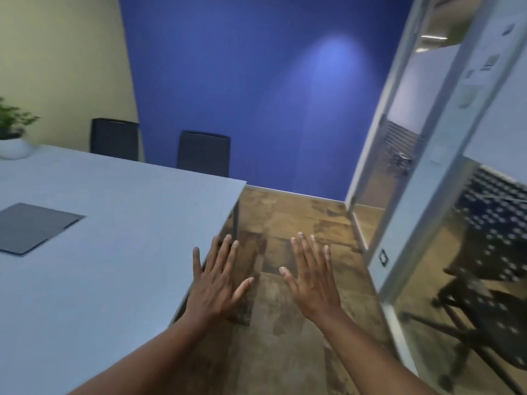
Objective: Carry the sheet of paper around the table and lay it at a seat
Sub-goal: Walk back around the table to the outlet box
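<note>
Matt grey table [114, 252], worn wood-look floor [299, 323], glossy glass wall [456, 280]

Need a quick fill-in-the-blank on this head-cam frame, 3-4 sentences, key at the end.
1. Both the left hand and the right hand have fingers spread and hold ____.
2. The wall behind the two dark chairs is painted ____.
3. The potted plant stands on the ____.
4. The right hand is over the ____, not over the table.

Missing words: nothing; blue; table; floor

The person's left hand [212, 283] and right hand [312, 280] are bare, as are both forearms, with short plain fingernails.
</note>
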Tool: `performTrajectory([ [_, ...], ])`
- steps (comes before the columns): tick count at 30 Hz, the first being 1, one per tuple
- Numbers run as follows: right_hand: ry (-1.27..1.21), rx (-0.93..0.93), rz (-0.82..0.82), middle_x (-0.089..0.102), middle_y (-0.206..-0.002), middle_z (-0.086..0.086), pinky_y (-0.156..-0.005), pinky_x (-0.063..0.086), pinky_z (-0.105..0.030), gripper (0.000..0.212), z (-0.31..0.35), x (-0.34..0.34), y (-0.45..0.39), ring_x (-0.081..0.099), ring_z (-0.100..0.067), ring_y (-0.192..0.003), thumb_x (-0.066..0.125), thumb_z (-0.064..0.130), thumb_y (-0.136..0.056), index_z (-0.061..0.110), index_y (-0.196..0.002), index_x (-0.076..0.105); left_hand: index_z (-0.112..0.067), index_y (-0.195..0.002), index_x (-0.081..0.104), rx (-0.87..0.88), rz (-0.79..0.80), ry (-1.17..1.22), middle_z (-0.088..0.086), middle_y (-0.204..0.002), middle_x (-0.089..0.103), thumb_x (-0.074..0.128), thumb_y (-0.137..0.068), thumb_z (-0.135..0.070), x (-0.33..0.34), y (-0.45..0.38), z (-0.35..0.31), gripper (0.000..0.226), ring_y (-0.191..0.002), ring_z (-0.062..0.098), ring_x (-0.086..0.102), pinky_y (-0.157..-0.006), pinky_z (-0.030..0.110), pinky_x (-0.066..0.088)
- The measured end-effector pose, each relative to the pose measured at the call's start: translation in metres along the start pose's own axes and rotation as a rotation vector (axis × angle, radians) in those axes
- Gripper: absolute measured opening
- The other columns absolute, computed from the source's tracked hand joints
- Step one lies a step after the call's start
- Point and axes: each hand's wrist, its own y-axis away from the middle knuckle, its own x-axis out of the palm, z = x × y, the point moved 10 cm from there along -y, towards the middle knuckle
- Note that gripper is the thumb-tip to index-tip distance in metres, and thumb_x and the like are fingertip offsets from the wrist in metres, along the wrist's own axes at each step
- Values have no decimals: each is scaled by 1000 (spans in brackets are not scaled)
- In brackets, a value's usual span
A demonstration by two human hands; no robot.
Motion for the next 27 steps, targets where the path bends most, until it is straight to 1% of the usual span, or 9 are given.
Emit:
performTrajectory([
  [3,-69,-126,10,30,-175,-5,-129,23,-62,74,7,26,-52,22,-29,-164,41,57,-104,16,-165,36,-14,-171,27,-106,-30,-80,6,-181,22,33,-104,-74,6,-18,32,91,-168,32,16,-130,72,10],
  [8,-155,-253,106,19,-178,-3,-132,14,-61,75,41,83,-117,12,-28,-166,32,60,-106,18,-169,26,-12,-171,30,-272,24,-210,8,-180,23,23,-107,-75,18,-24,87,90,-168,34,15,-131,69,4],
  [12,-229,-394,148,16,-179,1,-133,12,-60,75,84,135,-165,10,-26,-166,34,60,-106,22,-170,21,-14,-173,21,-398,18,-250,5,-183,11,28,-107,-73,32,-28,138,90,-170,30,4,-131,68,2],
  [15,-254,-462,181,9,-180,3,-133,6,-57,75,116,178,-196,6,-26,-167,29,62,-106,26,-170,13,-16,-174,13,-482,18,-286,5,-184,5,30,-106,-74,51,-29,181,91,-170,31,4,-131,70,3],
  [18,-241,-562,200,1,-181,3,-134,0,-54,76,150,224,-225,-2,-24,-167,26,64,-107,25,-171,9,-17,-174,14,-607,8,-282,7,-184,4,27,-105,-76,78,-35,236,93,-169,33,4,-131,70,2],
  [21,-205,-628,234,0,-181,1,-132,-2,-51,76,173,271,-251,-6,-22,-166,22,64,-108,24,-171,8,-16,-174,17,-725,47,-234,8,-184,6,23,-104,-78,113,-36,284,94,-169,35,7,-129,74,9],
  [23,-217,-666,249,-1,-181,2,-131,-6,-47,75,191,298,-271,-9,-20,-166,25,63,-110,24,-171,9,-14,-173,20,-757,26,-225,8,-183,10,22,-105,-78,127,-38,310,94,-168,36,12,-128,76,15],
  [25,-211,-708,245,1,-181,2,-131,-2,-48,73,216,324,-295,-2,-21,-166,24,62,-111,22,-171,13,-12,-172,24,-747,-4,-257,10,-182,14,23,-106,-76,133,-44,340,92,-167,37,17,-126,77,19],
  [27,-216,-715,317,5,-180,1,-131,4,-51,73,242,354,-315,4,-24,-166,19,62,-111,21,-171,14,-10,-171,26,-789,14,-260,11,-182,17,26,-106,-74,137,-42,373,91,-167,39,18,-125,77,20],
])
